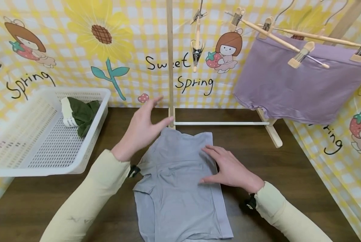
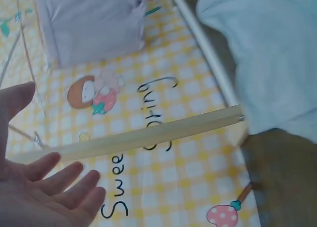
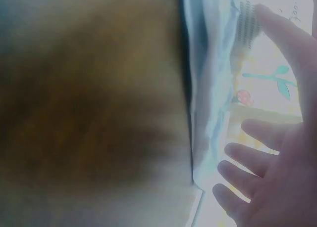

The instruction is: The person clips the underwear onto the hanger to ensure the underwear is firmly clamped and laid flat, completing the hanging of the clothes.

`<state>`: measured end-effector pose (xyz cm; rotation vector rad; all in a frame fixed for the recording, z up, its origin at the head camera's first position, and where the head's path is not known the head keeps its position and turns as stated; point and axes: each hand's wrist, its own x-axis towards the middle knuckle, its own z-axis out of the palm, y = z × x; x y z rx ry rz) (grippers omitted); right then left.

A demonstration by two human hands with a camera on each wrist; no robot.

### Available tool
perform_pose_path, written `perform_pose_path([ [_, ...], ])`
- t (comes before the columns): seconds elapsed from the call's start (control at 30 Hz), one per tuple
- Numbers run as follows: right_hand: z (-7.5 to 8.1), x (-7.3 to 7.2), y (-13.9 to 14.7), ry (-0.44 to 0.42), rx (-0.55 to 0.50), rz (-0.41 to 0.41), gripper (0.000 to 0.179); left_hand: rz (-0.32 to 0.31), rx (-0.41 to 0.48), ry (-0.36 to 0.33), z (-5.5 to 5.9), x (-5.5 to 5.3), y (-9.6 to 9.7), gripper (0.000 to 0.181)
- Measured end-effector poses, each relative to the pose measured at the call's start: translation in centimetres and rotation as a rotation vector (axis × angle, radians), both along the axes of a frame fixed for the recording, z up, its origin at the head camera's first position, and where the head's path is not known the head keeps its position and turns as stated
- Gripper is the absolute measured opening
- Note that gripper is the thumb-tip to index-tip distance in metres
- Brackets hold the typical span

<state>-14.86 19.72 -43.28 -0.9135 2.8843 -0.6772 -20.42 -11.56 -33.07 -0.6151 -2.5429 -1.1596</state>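
Pale grey-blue underpants (image 1: 183,188) lie spread on the dark wooden table, waistband toward the right. My left hand (image 1: 142,126) is raised over their far left corner, thumb and fingers spread, holding nothing; the left wrist view shows the same hand (image 2: 54,187) with its fingers apart. Above the waistband side hovers my right hand (image 1: 229,168), fingers spread and nothing in its grasp. In the right wrist view that hand (image 3: 272,158) appears beside the edge of the grey-blue cloth (image 3: 213,88); whether it touches the cloth I cannot tell.
A white plastic basket (image 1: 86,158) with a dark green and white garment (image 1: 83,112) stands at left. Behind is a wooden rack (image 1: 170,67). Purple underpants (image 1: 301,80) hang at right from a clip hanger (image 1: 277,37). Another clip hanger (image 1: 197,33) hangs edge-on near the middle.
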Motion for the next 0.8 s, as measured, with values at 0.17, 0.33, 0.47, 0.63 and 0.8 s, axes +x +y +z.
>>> perform_pose_path([
  [0.17, 0.3, -0.4, 0.0, 0.003, -0.007, -0.028, 0.1, 0.036, 0.175, 0.002, 2.0, -3.3, 0.7, 0.076],
  [0.33, 0.3, -0.6, -0.1, -0.01, -0.008, -0.033, 0.099, 0.028, 0.275, -0.108, 3.2, -5.9, 1.4, 0.078],
  [0.47, 0.3, -0.5, -0.1, -0.029, -0.018, -0.044, 0.099, -0.012, 0.335, -0.165, 3.7, -7.2, 2.1, 0.074],
  [0.63, 0.6, -0.6, -0.1, -0.043, -0.031, -0.069, 0.099, -0.058, 0.441, -0.17, 4.1, -8.3, 3.2, 0.062],
  [0.8, 1.1, -1.0, -0.2, -0.033, -0.05, -0.08, 0.099, -0.024, 0.49, -0.122, 4.0, -9.3, 3.8, 0.048],
])
